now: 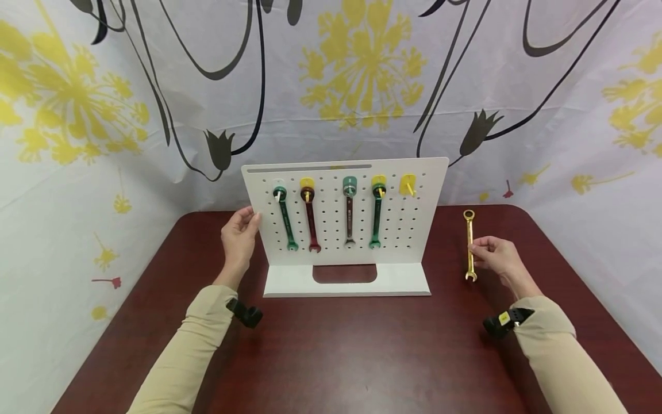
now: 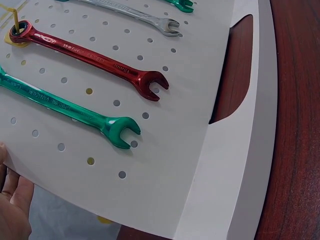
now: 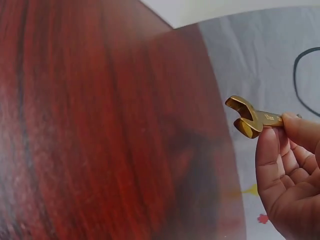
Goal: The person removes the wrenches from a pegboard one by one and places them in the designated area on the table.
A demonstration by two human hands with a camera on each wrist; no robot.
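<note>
left wrist: edge crops your left hand [image 2: 15, 212], nearer green wrench [image 2: 62, 106]. right wrist: your right hand [image 3: 292, 185] hides part of gold wrench [image 3: 270, 119].

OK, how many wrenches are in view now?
5: hanging on the board, left to right, a green wrench, red wrench, silver wrench and second green wrench; the gold wrench is in the right hand.

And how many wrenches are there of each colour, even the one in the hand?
Green combination wrenches: 2
Red combination wrench: 1
Silver combination wrench: 1
Gold combination wrench: 1
Total: 5
</note>
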